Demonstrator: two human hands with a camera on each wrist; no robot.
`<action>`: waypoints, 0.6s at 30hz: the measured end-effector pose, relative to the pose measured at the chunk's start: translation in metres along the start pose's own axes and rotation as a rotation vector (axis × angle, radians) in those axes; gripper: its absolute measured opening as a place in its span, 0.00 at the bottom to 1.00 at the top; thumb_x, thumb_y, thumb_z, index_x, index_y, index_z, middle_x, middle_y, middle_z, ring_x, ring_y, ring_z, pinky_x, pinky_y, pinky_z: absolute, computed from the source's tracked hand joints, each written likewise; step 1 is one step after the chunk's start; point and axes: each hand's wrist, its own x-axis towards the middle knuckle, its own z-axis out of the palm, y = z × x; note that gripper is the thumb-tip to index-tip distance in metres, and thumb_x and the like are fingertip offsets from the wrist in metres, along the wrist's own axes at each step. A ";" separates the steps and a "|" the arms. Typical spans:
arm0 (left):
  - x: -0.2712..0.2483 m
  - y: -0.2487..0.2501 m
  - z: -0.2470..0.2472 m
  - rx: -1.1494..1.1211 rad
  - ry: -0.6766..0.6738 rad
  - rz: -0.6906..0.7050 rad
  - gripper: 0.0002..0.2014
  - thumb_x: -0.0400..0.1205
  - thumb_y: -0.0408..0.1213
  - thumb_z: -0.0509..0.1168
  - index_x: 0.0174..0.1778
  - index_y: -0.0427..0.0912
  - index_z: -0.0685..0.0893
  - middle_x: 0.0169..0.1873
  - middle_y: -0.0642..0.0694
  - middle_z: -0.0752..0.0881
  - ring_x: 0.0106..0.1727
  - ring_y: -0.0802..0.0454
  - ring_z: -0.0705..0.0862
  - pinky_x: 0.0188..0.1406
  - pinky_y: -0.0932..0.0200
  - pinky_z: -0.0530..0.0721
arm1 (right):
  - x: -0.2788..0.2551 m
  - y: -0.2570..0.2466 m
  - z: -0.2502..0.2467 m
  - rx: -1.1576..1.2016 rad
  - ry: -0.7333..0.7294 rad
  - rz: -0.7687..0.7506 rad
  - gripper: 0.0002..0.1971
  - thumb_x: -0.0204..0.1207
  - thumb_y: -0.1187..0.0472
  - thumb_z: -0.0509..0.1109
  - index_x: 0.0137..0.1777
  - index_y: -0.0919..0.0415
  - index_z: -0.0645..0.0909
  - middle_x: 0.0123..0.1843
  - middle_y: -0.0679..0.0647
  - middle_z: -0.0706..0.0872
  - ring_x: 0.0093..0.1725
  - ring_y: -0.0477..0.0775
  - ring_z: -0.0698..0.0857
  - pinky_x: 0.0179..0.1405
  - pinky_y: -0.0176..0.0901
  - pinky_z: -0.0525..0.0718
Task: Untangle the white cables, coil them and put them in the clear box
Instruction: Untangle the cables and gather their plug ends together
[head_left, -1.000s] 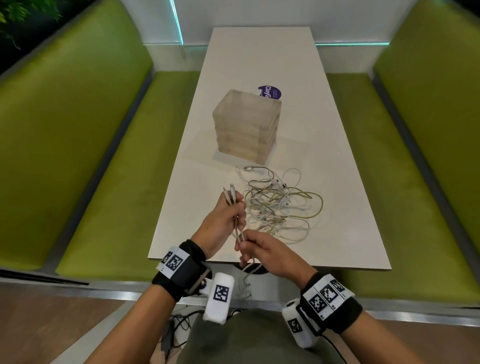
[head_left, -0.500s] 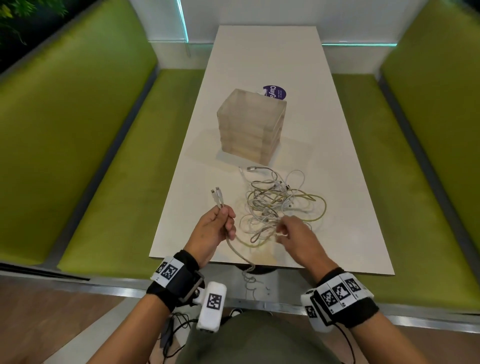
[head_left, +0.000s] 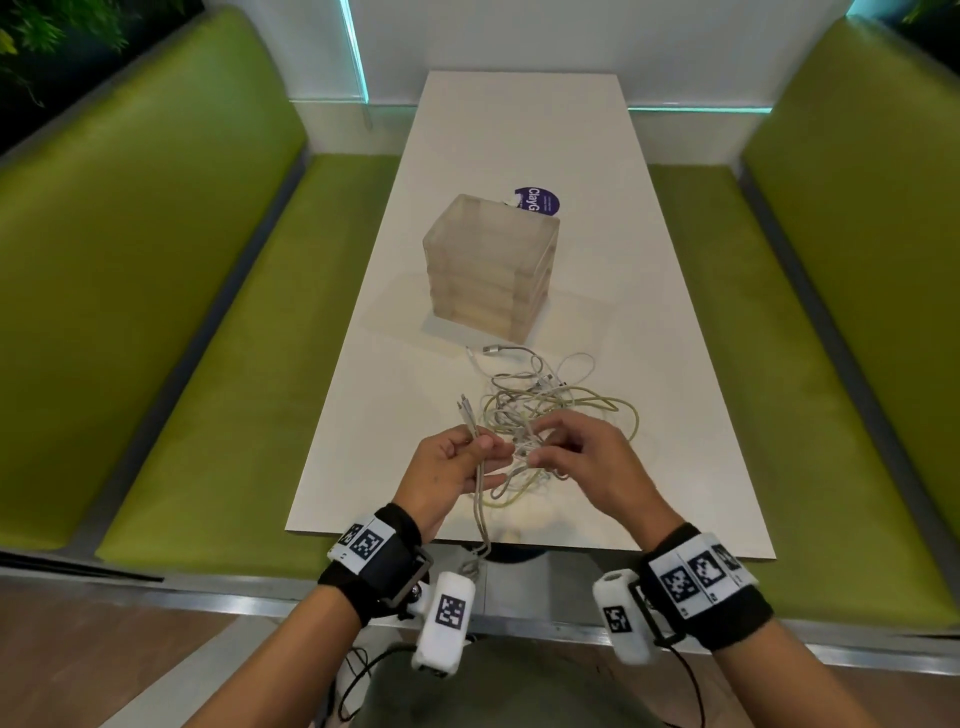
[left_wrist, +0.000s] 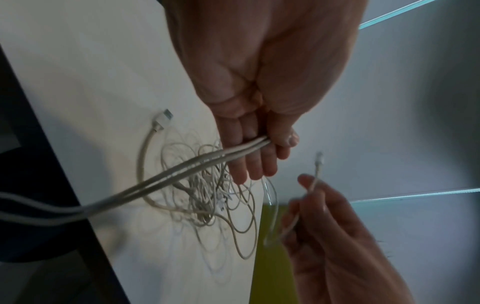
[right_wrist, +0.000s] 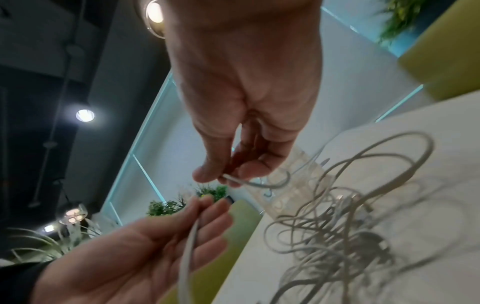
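- Since half a second ago the right hand (head_left: 587, 457) has drawn back from the middle of the tangle (head_left: 550, 410) toward the left hand (head_left: 452, 467), and now lifts a thin cable (left_wrist: 311, 187) it has picked up.
- Left hand: fingers curled round a doubled cable (left_wrist: 197, 164); its 2 plug ends stick up past the thumb, pointing away from the person. Its slack runs back over the near edge of the bench (head_left: 519, 130) and hangs below.
- Right hand: thumb and forefinger pinch the thin cable just short of its small plug, and the rest loops down toward the heap.
- The tangle lies on the bench just beyond both hands, mostly in front of the right one, so that hand is nearer it.
- The clear box (head_left: 491, 270) stands farther up the bench, past the tangle, with 1 loose plug (head_left: 493, 349) lying near its base.
- My guess is the thin cable gets drawn toward the person, away from the heap, while the left hand keeps its pair out of the way.
- Nothing is coiled or boxed yet, as far as I can see.
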 end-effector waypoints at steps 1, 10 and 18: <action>0.000 0.000 0.005 0.005 -0.019 -0.005 0.08 0.84 0.30 0.61 0.48 0.34 0.85 0.41 0.42 0.92 0.46 0.47 0.91 0.45 0.54 0.89 | 0.001 -0.003 0.007 0.008 0.020 -0.013 0.11 0.66 0.68 0.79 0.44 0.55 0.83 0.32 0.59 0.85 0.31 0.45 0.81 0.32 0.33 0.79; -0.004 0.000 0.007 -0.049 -0.042 -0.021 0.12 0.85 0.31 0.60 0.56 0.27 0.84 0.47 0.37 0.90 0.48 0.48 0.90 0.51 0.51 0.89 | -0.001 0.003 0.032 -0.001 0.147 -0.168 0.06 0.70 0.69 0.75 0.38 0.57 0.86 0.36 0.46 0.88 0.40 0.44 0.85 0.42 0.34 0.82; -0.004 -0.004 0.001 -0.015 -0.065 -0.032 0.13 0.84 0.32 0.61 0.59 0.30 0.85 0.56 0.33 0.88 0.53 0.46 0.88 0.54 0.47 0.88 | -0.008 0.011 0.046 0.033 0.155 -0.197 0.09 0.74 0.73 0.72 0.44 0.57 0.85 0.48 0.41 0.90 0.48 0.40 0.87 0.47 0.28 0.81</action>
